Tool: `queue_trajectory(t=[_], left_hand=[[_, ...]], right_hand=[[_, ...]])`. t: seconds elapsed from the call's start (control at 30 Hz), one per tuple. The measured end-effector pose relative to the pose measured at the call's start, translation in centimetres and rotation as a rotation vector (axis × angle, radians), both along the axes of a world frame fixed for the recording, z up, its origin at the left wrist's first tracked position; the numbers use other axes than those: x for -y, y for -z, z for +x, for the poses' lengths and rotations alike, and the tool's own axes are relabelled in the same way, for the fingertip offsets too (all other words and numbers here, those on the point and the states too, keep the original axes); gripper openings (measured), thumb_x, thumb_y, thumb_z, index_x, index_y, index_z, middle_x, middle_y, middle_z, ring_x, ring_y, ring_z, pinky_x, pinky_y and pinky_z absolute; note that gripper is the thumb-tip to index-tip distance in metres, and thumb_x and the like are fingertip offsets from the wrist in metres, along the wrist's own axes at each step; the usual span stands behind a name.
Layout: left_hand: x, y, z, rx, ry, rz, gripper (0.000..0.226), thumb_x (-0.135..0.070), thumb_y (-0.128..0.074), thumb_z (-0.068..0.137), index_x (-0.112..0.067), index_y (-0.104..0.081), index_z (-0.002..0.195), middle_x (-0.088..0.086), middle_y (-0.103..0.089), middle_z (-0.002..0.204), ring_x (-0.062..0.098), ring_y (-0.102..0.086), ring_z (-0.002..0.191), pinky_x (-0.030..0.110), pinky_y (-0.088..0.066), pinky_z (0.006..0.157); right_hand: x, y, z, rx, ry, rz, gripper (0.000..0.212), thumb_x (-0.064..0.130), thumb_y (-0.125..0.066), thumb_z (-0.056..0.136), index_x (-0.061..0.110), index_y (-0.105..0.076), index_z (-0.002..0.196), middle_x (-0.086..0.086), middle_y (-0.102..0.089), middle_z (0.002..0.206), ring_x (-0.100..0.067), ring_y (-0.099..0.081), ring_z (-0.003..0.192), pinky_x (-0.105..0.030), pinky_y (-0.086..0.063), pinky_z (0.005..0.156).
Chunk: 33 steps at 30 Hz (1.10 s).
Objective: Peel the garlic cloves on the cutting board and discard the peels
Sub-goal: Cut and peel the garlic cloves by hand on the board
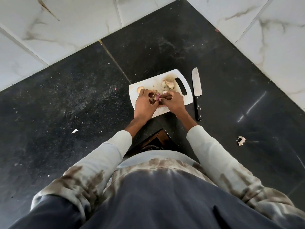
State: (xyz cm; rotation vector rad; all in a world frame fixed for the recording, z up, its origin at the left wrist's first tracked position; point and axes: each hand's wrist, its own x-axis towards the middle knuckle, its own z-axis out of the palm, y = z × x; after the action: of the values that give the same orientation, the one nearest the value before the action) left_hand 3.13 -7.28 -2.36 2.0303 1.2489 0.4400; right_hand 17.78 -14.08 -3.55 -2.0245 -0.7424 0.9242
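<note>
1. Loose peel (241,140): one scrap on the dark counter (66,100), nearest the person.
2. Left hand (144,103) and right hand (174,103): both pinch one purplish garlic clove (157,97), its shape largely hidden by the fingers.
3. Cutting board (188,100): white; three further cloves (170,84) countable.
4. Knife (197,95): one, beside the board; no legible writing.

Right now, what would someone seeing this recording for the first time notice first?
Both hands meet over the white cutting board: the left hand and right hand pinch a purplish garlic clove between them. A knife lies on the black counter just right of the board, and a stray peel lies farther right.
</note>
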Motion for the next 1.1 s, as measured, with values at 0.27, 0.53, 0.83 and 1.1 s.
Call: queue_trajectory(t=[0.27, 0.53, 0.83, 1.1], left_hand=[[-0.7, -0.2, 0.2, 0.075, -0.102, -0.073, 0.033, -0.034, -0.088, 0.083, -0.013, -0.076, 0.105, 0.000, -0.073, 0.102, 0.012, -0.070, 0.089, 0.034, -0.063, 0.082], [-1.1, -0.7, 0.9, 0.083, -0.130, -0.118, 0.025, -0.033, -0.084, 0.085, -0.014, -0.073, 0.098, -0.003, -0.067, 0.097, 0.007, -0.065, 0.083, 0.014, -0.047, 0.068], [-2.0, -0.2, 0.6, 0.207, -0.253, -0.259, 0.028, -0.033, -0.089, 0.084, -0.011, -0.081, 0.100, -0.003, -0.078, 0.093, 0.008, -0.072, 0.084, 0.020, -0.058, 0.075], [-3.1, 0.4, -0.4, 0.434, -0.297, -0.570, 0.032, -0.028, -0.092, 0.080, -0.010, -0.082, 0.104, 0.003, -0.082, 0.098, 0.019, -0.080, 0.092, 0.039, -0.065, 0.088]], right_hand=[[-0.2, -0.4, -0.6, 0.030, 0.049, 0.001, 0.027, 0.017, -0.084, 0.088, 0.008, -0.074, 0.110, -0.002, -0.078, 0.103, -0.015, -0.075, 0.095, -0.037, -0.062, 0.092], [-0.7, -0.6, -1.1, 0.016, 0.074, 0.022, 0.029, 0.017, -0.085, 0.086, 0.011, -0.074, 0.111, 0.003, -0.077, 0.099, -0.008, -0.074, 0.089, -0.031, -0.063, 0.090], [-0.6, -1.2, -0.7, -0.049, 0.131, 0.074, 0.021, 0.014, -0.082, 0.088, 0.019, -0.073, 0.106, 0.005, -0.075, 0.103, -0.011, -0.072, 0.097, -0.034, -0.063, 0.091], [-0.4, -1.3, -0.4, -0.162, 0.190, 0.094, 0.022, 0.011, -0.080, 0.090, 0.014, -0.074, 0.111, 0.000, -0.076, 0.108, -0.014, -0.075, 0.097, -0.035, -0.065, 0.087]])
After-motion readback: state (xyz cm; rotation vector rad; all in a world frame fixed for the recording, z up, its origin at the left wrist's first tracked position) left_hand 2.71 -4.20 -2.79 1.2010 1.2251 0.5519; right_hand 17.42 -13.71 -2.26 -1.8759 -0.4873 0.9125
